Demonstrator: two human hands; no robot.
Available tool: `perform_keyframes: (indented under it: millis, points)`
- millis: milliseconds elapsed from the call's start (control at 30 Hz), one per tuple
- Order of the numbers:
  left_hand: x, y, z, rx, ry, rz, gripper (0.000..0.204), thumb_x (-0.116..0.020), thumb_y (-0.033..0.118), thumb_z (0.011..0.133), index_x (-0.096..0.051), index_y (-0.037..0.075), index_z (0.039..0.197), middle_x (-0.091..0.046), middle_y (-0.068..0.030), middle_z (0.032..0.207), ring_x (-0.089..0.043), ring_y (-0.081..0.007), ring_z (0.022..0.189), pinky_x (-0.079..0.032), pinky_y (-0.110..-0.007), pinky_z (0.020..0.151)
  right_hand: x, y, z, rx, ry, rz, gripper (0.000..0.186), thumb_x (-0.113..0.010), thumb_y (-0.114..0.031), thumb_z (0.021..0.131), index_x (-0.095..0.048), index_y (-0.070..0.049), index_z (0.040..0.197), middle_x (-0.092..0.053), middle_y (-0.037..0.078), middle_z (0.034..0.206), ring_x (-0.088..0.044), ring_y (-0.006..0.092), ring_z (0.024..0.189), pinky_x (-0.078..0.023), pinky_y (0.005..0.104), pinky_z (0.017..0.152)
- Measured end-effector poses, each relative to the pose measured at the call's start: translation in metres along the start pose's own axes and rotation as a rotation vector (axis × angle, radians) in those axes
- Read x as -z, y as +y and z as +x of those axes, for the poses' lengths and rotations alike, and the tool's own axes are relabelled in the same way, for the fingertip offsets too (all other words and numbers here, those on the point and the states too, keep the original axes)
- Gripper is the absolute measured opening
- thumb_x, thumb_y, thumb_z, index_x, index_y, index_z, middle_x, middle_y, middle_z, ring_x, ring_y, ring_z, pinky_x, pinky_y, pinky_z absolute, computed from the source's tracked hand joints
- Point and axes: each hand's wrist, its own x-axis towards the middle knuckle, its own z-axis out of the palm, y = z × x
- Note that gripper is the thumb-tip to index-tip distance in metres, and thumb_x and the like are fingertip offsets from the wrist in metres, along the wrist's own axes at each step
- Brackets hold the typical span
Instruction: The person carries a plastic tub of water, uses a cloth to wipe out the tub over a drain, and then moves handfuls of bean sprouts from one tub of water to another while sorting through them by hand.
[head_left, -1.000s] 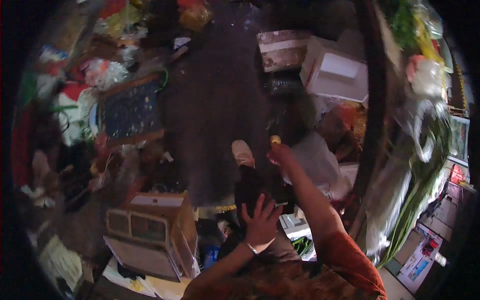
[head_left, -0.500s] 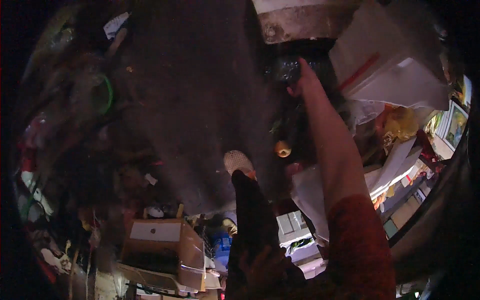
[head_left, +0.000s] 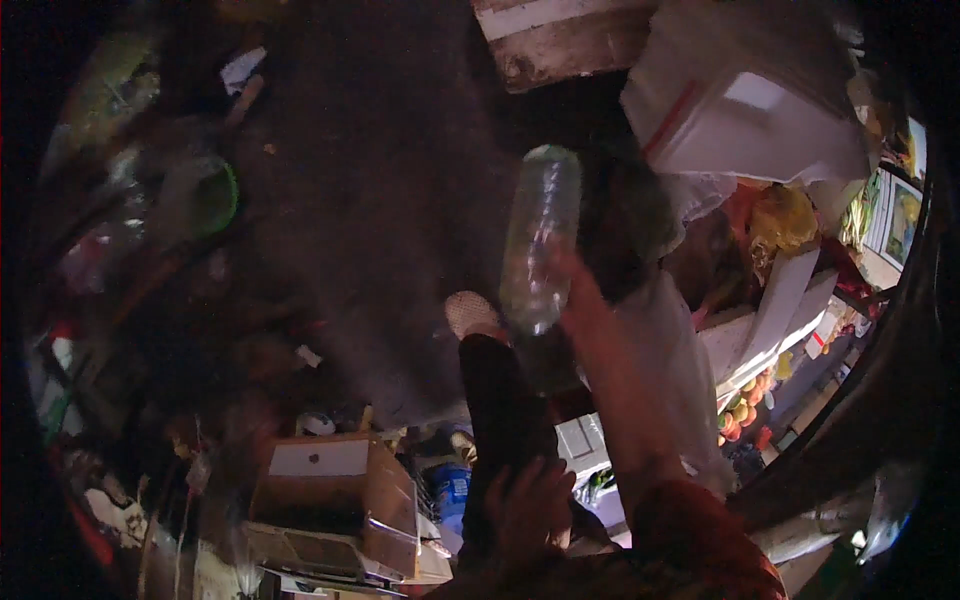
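A long, clear plastic container (head_left: 545, 200), rounded at its far end, stretches across the middle of the view. My right hand (head_left: 555, 270), blurred by motion, grips the container near its closer half. Dark floor (head_left: 380, 200) lies beyond and to the left of it. My left hand (head_left: 530, 500) rests low by my dark trouser leg, its fingers apart and holding nothing visible. Past that leg shows my foot in a light, perforated shoe (head_left: 470, 314), left of the container.
White boxes (head_left: 760, 130) stand at the upper right, near a yellow plastic bag (head_left: 783, 220). A brown carton (head_left: 335, 490) and a blue bottle (head_left: 452, 490) sit at the lower left. Fruit (head_left: 745, 405) shows on the right. A green-rimmed round object (head_left: 225, 195) lies left.
My right hand has drawn back from the dark spot below the boxes, bringing the clear container into the light. My left hand shows more clearly by my leg. The round fruit is hidden.
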Motion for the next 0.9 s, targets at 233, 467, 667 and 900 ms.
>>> perform_keyframes:
  millis: [233,467,667,900]
  points:
    - [-0.047,-0.018,-0.085,0.13,0.472,-0.457,0.025,-0.056,0.009,0.083,-0.053,0.006,0.108,-0.054,-0.0144,0.112,-0.052,-0.0257,0.107,-0.038,-0.045,0.095,-0.083,0.028,-0.195,0.043,-0.171,-0.401,0.07,-0.068,-0.024,0.072,-0.039,-0.005,0.133,-0.056,0.007,0.112,-0.057,0.0197,0.1,-0.046,0.0344,0.087]
    - [0.034,0.007,-0.188,0.022,0.306,-1.341,0.087,-0.066,0.041,0.081,-0.017,0.01,0.144,-0.042,-0.0093,0.131,-0.046,-0.0197,0.114,-0.041,-0.033,0.094,-0.107,0.071,-0.42,0.43,-0.443,-0.649,0.085,-0.079,-0.027,0.067,-0.035,-0.001,0.135,-0.05,0.009,0.124,-0.044,0.0173,0.117,-0.035,0.0336,0.1]
    - [0.075,0.01,-0.296,-0.032,0.109,-1.027,0.094,-0.076,0.047,0.065,-0.033,0.004,0.135,-0.049,-0.0108,0.119,-0.052,-0.0234,0.106,-0.045,-0.035,0.09,-0.101,0.139,-0.573,0.913,-0.673,-1.116,0.049,-0.064,-0.017,0.085,-0.047,-0.007,0.13,-0.056,0.011,0.103,-0.056,0.0176,0.094,-0.046,0.0286,0.079]
    - [0.065,0.034,-0.406,0.061,-0.099,-1.633,0.075,-0.058,0.04,0.08,-0.032,-0.005,0.134,-0.049,-0.0253,0.124,-0.059,-0.0364,0.099,-0.054,-0.049,0.077,-0.036,0.126,-0.631,0.964,-0.242,-1.069,0.03,-0.059,-0.008,0.085,-0.057,-0.004,0.115,-0.061,0.008,0.087,-0.06,0.0139,0.08,-0.049,0.0284,0.071]
